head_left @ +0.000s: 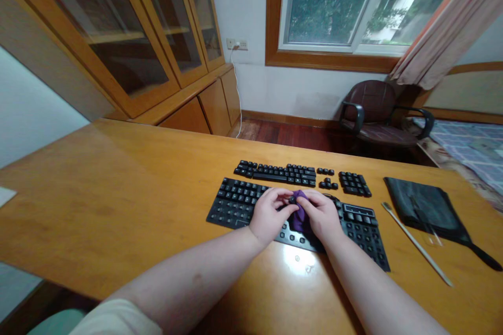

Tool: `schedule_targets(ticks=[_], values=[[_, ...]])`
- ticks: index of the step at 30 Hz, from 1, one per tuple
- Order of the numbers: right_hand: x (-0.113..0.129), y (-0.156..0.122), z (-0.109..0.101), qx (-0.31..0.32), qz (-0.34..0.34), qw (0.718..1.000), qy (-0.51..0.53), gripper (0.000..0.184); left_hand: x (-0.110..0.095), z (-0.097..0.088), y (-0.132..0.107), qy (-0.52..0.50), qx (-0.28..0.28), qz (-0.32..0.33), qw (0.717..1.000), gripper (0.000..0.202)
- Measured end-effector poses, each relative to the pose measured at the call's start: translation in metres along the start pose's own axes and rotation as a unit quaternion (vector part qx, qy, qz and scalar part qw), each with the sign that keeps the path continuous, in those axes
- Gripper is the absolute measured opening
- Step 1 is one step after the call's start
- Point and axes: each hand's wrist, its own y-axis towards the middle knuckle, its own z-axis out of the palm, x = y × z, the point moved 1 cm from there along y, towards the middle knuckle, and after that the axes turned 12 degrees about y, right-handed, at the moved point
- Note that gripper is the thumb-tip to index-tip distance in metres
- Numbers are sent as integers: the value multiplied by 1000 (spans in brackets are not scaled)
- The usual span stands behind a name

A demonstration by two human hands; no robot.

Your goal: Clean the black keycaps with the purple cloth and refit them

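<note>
Both forearms reach forward over the near edge of a wooden desk (118,193). The left hand (269,214) and right hand (323,215) meet above a black keyboard (236,201). Left fingers pinch a small black keycap (292,200); right fingers grip a purple cloth (301,214) against it. Loose keycaps (275,171) lie in rows just beyond.

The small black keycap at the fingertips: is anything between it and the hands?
The left hand seems to pinch the keycap directly, with nothing between. The right hand meets it through the purple cloth bunched in its grip, above the keyboard.
</note>
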Motion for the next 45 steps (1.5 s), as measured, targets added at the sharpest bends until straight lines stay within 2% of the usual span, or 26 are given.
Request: schedule_targets(ticks=[4, 9, 17, 24, 30, 32, 39, 43, 45], values=[[1, 2, -1, 22, -15, 999, -22, 24, 5, 2, 1, -40, -10, -15, 999, 18], [0, 2, -1, 51, -33, 998, -24, 20, 5, 1, 2, -60, -25, -21, 998, 22], [-2, 2, -3, 12, -11, 1000, 18, 11, 2, -2, 3, -33, -9, -30, 999, 13], [0, 3, -4, -37, 14, 999, 14, 12, 4, 0, 2, -20, -3, -44, 999, 15], [-1, 1, -2, 21, -15, 1000, -5, 17, 2, -1, 2, -21, -9, -38, 999, 11], [-3, 1, -3, 20, -15, 1000, -10, 19, 0, 0, 2, -30, -7, -42, 999, 10], [-3, 1, -2, -30, -4, 999, -30, 17, 1, 2, 0, -50, 13, -41, 998, 25], [-2, -1, 1, -29, -14, 999, -39, 17, 3, 2, 1, -32, 11, -25, 999, 35], [-2, -1, 1, -25, -16, 999, -39, 18, 3, 2, 1, -31, 9, -22, 999, 34]])
